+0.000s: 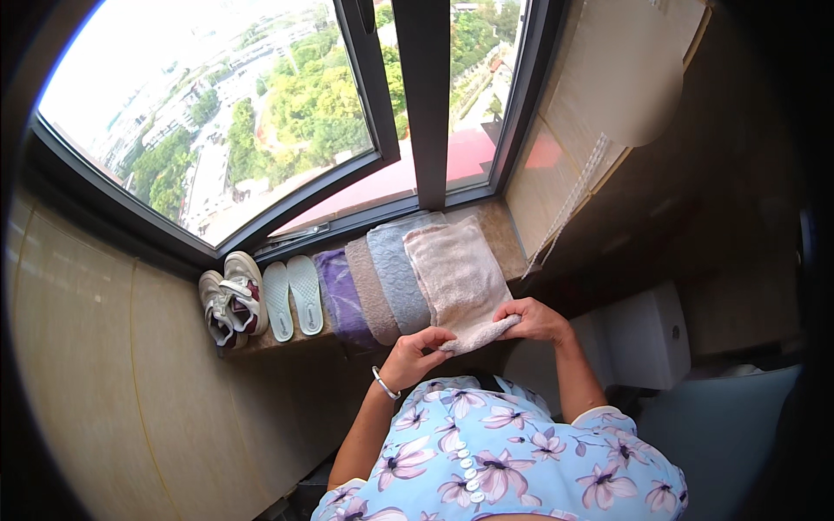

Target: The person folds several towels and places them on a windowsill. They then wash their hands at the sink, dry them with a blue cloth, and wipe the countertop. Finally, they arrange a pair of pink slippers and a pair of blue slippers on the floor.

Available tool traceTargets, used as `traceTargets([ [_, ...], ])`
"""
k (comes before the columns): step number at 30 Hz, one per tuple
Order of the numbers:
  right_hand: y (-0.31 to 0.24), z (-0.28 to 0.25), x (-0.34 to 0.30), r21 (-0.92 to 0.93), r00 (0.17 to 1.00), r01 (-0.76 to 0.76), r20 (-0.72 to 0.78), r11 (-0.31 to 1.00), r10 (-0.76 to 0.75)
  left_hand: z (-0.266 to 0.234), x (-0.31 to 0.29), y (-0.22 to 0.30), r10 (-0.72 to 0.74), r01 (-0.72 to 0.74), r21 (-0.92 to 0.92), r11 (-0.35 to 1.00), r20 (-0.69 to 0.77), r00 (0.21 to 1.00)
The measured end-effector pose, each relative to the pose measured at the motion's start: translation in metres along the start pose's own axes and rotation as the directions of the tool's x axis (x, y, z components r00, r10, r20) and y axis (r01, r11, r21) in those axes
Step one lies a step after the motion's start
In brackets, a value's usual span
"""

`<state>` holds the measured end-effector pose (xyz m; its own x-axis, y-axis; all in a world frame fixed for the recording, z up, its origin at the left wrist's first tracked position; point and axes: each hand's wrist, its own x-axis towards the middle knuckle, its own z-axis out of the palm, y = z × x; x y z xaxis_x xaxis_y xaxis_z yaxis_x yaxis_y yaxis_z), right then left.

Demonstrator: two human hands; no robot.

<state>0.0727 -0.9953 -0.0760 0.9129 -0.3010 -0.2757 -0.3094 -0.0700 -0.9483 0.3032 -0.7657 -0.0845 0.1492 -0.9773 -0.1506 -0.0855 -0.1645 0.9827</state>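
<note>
A pale pinkish-beige towel (456, 265) lies folded at the right end of the towels on the window sill. Its near edge is turned up into a roll that hangs toward me. My left hand (417, 358) pinches the left end of that rolled edge, thumb and fingers together. At the roll's right end my right hand (532, 320) grips the cloth the same way. Beside this towel, partly under it, is a grey-blue towel (395, 269). Further left lie a brown towel (369, 291) and a purple patterned towel (337, 295), overlapping.
Two light green insoles (304, 295) and a pair of white and maroon shoes (243, 291) stand at the sill's left end. Behind is a dark-framed window (365, 156), its pane ajar. A beaded cord (573, 204) hangs at the right. A white toilet tank (647, 339) is at the lower right.
</note>
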Motion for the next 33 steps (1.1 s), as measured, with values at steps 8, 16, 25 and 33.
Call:
traceTargets([
  [8,0.02,-0.005,0.021,0.076,0.978,0.01,-0.208,0.997,0.006,-0.009,0.029,0.039,0.192,-0.217,-0.074,0.973,-0.255,0.948],
  [16,-0.1,-0.017,0.042,0.05,0.466,0.747,-0.75,0.663,-0.469,-0.022,0.046,0.15,0.506,-0.641,-0.067,0.765,-0.554,0.662],
  [25,-0.192,-0.009,0.029,-0.147,0.154,0.898,-0.777,0.414,-0.61,-0.022,0.027,0.228,0.628,-0.847,-0.192,0.495,-0.595,0.502],
  [33,-0.138,-0.033,0.089,-0.184,0.324,0.632,-0.82,0.753,-0.472,-0.047,0.098,0.167,0.387,-0.655,-0.182,0.733,-0.681,0.622],
])
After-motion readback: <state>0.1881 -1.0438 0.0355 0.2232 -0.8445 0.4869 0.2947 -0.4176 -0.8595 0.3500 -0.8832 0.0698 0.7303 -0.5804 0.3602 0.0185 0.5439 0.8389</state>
